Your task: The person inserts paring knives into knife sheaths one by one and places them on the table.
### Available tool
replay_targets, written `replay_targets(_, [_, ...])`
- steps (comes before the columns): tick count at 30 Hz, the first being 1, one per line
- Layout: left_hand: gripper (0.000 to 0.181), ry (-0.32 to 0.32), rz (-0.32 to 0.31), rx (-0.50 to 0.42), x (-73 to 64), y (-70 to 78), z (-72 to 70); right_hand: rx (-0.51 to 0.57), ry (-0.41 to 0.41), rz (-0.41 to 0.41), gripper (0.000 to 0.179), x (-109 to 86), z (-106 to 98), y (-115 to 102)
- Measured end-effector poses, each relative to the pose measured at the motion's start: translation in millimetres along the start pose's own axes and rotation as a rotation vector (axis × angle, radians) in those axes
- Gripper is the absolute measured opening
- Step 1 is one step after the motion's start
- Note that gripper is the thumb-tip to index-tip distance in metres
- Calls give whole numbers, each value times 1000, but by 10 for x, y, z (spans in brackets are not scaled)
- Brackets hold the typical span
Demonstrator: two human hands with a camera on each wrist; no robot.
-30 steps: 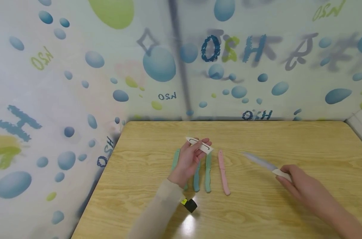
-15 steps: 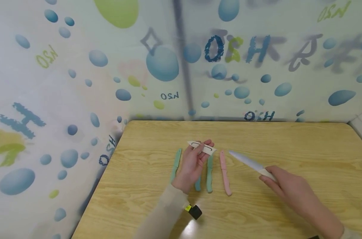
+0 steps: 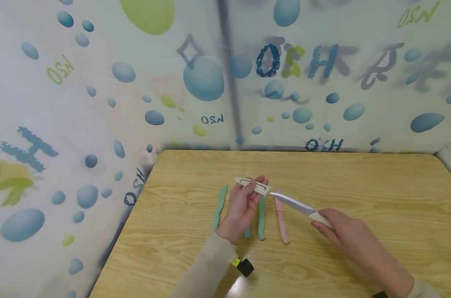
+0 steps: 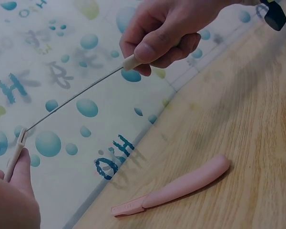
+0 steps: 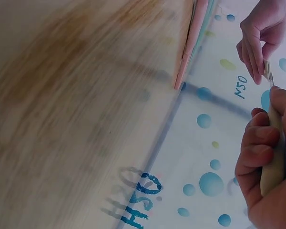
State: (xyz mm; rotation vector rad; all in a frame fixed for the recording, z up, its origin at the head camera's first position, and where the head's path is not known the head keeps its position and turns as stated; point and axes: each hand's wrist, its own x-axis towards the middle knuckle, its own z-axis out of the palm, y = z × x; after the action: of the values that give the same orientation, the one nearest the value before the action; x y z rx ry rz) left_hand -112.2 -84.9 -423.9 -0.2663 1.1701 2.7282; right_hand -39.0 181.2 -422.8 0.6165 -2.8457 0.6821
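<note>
My left hand [image 3: 241, 210] pinches a white knife sheath [image 3: 262, 189] between thumb and fingers above the table. A white-handled knife [image 3: 294, 203] is gripped by its handle in my right hand [image 3: 346, 234], its bare blade pointing left. In the left wrist view the blade tip meets the open end of the sheath [image 4: 21, 139]; how far it enters, if at all, I cannot tell. The right wrist view shows fingers curled round the pale handle [image 5: 272, 164]. Under and beside my left hand lie sheathed knives: a green one [image 3: 219, 207], a blue one [image 3: 247, 233] partly hidden, and another green one [image 3: 261, 221].
A pink sheathed knife [image 3: 281, 223] lies on the wooden table [image 3: 359, 178], below the held blade. A patterned curtain [image 3: 303, 82] hangs behind the table's far edge. A black device [image 3: 245, 267] is strapped at my left wrist.
My right hand has brought the knife leftward until its tip reaches the sheath's mouth. My left hand keeps hold of the sheath, nearly still; the head view has shifted slightly.
</note>
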Motion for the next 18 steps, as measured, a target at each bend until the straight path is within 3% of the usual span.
replay_targets(10, [12,-15,19,3,-9,-23,-23,-50,111,-104,24,-3,76,18])
replay_targets(18, [5,8,-11,-24,9,-28,-42,-55,114,-119,25,-3,91,30])
